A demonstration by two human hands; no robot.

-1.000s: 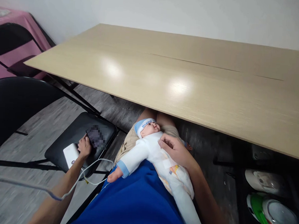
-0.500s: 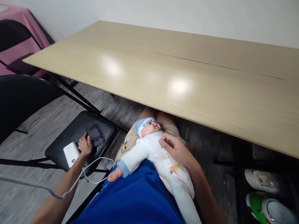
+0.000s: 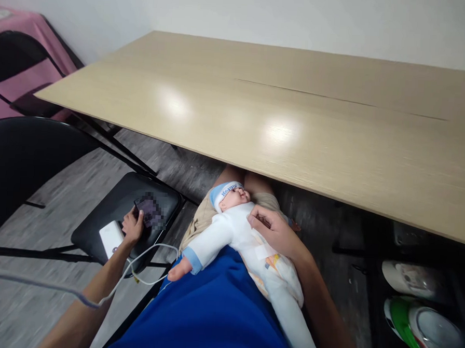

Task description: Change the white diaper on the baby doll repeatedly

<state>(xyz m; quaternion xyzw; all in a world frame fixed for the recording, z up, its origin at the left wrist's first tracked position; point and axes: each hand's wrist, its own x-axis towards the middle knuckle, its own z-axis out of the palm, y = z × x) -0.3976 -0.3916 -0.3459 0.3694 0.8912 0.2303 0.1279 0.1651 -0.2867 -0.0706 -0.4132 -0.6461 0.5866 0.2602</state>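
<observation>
A baby doll (image 3: 237, 231) in a white suit and blue-and-white cap lies on my lap, head toward the table. My right hand (image 3: 273, 229) rests on the doll's chest, its fingers curled against the cloth. Down at the left, my left hand (image 3: 132, 227) reaches to a black chair seat (image 3: 109, 224). Its fingers touch a dark phone (image 3: 149, 211) lying there. A white power bank (image 3: 111, 238) sits beside that hand, and a white cable (image 3: 142, 265) runs from it across my left forearm.
A long light wooden table (image 3: 298, 115) spans the view above my knees. A black chair back (image 3: 18, 157) stands at the left, with a pink-covered table (image 3: 25, 33) behind it. Helmets (image 3: 420, 313) lie on the floor under the table at the right.
Almost nothing moves. The view shifts slightly, and both hands stay where they were, on the phone and on the doll.
</observation>
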